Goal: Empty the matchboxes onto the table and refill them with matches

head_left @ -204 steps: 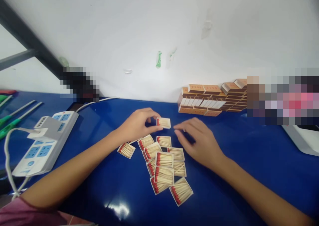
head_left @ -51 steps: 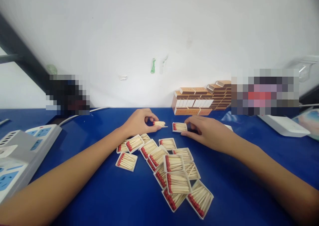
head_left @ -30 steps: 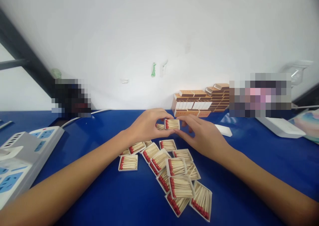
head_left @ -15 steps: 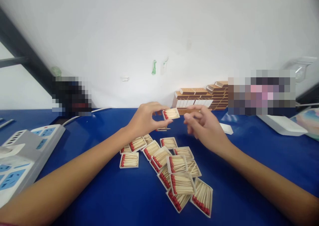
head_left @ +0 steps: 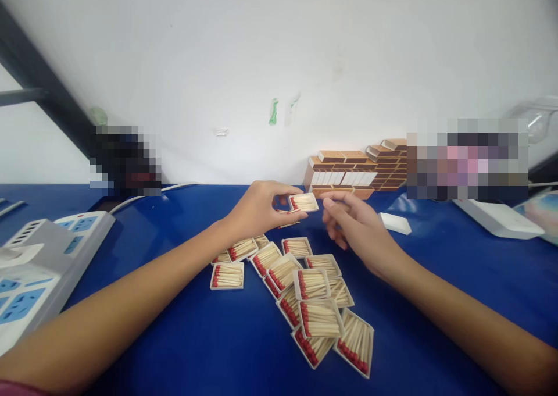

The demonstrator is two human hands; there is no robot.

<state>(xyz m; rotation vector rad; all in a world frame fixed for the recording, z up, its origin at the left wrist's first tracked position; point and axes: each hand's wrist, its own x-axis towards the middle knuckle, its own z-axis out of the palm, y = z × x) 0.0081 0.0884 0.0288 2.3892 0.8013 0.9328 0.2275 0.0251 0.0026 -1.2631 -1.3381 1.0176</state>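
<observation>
My left hand (head_left: pixel 257 210) pinches a small white tray of red-tipped matches (head_left: pixel 304 202) and holds it just above the blue table (head_left: pixel 183 326). My right hand (head_left: pixel 355 224) hovers right beside that tray, its fingers curled in a pinch; what they hold, if anything, is too small to make out. Below both hands, several open match trays (head_left: pixel 305 297) lie in a loose, overlapping pile. A few loose matches (head_left: pixel 285 226) lie under my left hand.
Orange-brown matchbox sleeves (head_left: pixel 361 172) are stacked against the white wall at the back. A small white box (head_left: pixel 394 223) lies right of my hands. A white power strip (head_left: pixel 39 262) sits at the left. A white flat device (head_left: pixel 497 218) rests far right.
Over the last second my left hand lifted the match tray off the table. My right hand let go, drew back, and now comes close to the tray again.
</observation>
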